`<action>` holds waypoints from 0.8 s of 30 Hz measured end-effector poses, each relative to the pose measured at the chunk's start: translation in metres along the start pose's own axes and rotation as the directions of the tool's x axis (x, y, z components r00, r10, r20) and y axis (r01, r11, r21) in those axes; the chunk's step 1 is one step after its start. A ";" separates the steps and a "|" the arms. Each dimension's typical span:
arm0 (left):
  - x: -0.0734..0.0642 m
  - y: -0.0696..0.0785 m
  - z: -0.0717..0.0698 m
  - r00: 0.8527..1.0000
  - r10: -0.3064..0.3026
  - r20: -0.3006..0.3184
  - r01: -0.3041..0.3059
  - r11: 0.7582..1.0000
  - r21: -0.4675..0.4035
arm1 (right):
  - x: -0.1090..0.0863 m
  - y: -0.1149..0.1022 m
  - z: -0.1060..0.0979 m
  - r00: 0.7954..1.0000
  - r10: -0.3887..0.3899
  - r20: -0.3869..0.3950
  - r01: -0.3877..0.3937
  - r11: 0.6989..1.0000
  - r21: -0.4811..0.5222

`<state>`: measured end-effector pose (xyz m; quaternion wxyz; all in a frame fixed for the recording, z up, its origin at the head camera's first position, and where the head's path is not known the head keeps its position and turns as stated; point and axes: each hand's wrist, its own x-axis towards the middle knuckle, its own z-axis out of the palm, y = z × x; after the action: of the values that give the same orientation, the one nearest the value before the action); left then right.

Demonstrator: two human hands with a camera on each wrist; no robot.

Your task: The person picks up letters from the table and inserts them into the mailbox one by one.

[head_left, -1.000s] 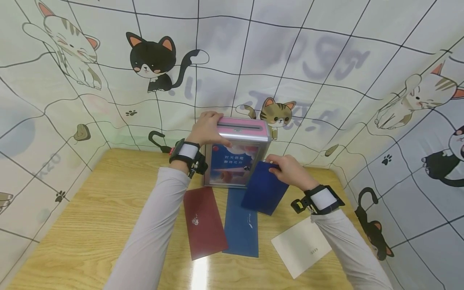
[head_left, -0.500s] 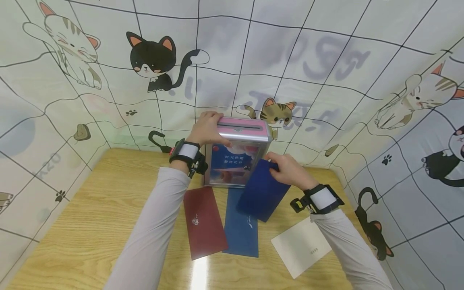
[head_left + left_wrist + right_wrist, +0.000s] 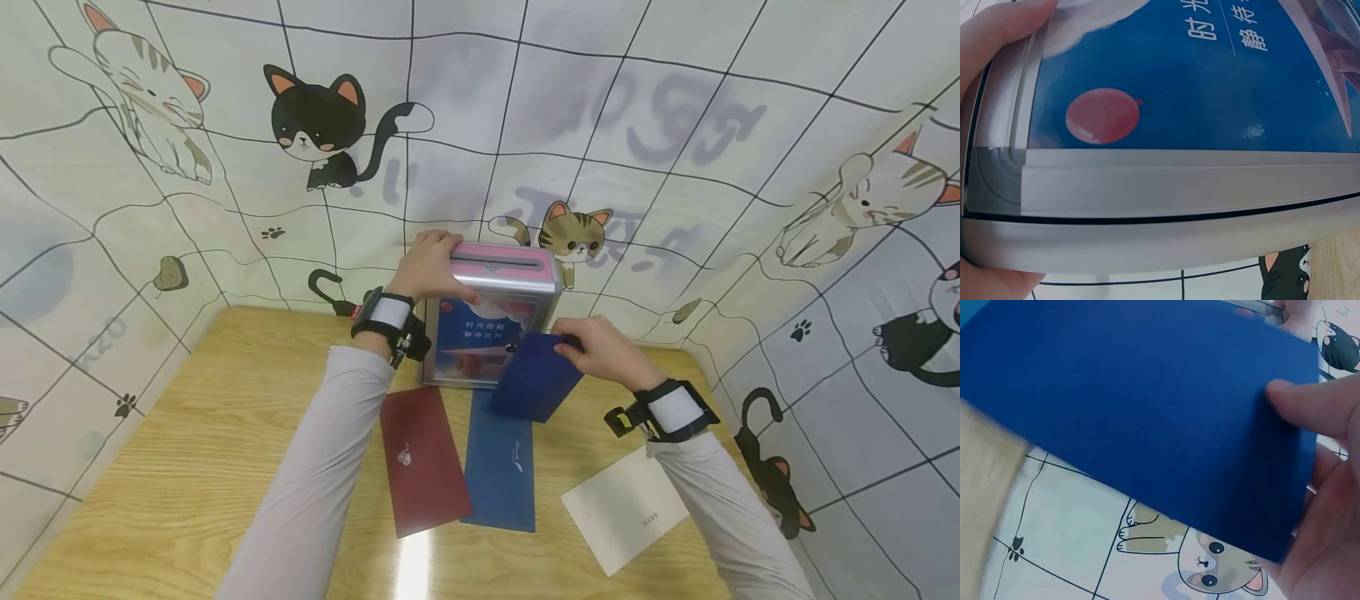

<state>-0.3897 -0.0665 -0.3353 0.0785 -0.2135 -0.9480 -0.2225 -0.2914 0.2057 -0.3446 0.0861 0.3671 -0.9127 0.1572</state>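
Observation:
My left hand (image 3: 427, 268) grips the upper left corner of a silver letter box (image 3: 501, 282). Its thumb lies over the front and its fingers over the pink slotted top. The left wrist view shows the box's blue picture panel (image 3: 1166, 81) close up. Between thumb and fingers my right hand (image 3: 602, 352) pinches the upper edge of a dark blue envelope (image 3: 534, 379). This envelope hangs tilted before the box's lower right front, above a lighter blue envelope (image 3: 498, 487) on the table. In the right wrist view the thumb (image 3: 1310, 406) presses on the dark envelope's face.
A dark red envelope (image 3: 426, 462) lies left of the lighter blue one and overlaps its edge. At the right, a cream envelope (image 3: 624, 510) lies partly by the right sleeve. Behind the wooden table (image 3: 247, 417) hangs a cat-printed backdrop (image 3: 480, 108).
The dark blue envelope dipped lower, then rose, and its lower end now sits higher and farther left. My right hand shifted only slightly. My left hand and the letter box stayed put.

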 end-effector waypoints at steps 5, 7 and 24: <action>0.000 -0.001 0.001 1.000 -0.001 -0.001 0.001 1.000 0.001 | -0.001 0.001 0.000 1.000 0.003 -0.001 -0.003 0.994 -0.114; 0.000 -0.001 0.001 1.000 -0.003 -0.002 0.003 1.000 0.001 | -0.001 0.002 0.000 1.000 0.000 -0.007 -0.001 0.992 -0.124; 0.001 -0.001 0.001 1.000 -0.003 -0.004 0.003 1.000 0.014 | -0.001 0.008 -0.004 0.999 0.029 -0.031 -0.027 0.996 0.087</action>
<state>-0.3905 -0.0665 -0.3358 0.0813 -0.2109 -0.9497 -0.2166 -0.2960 0.2131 -0.3430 0.0825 0.3551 -0.9087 0.2035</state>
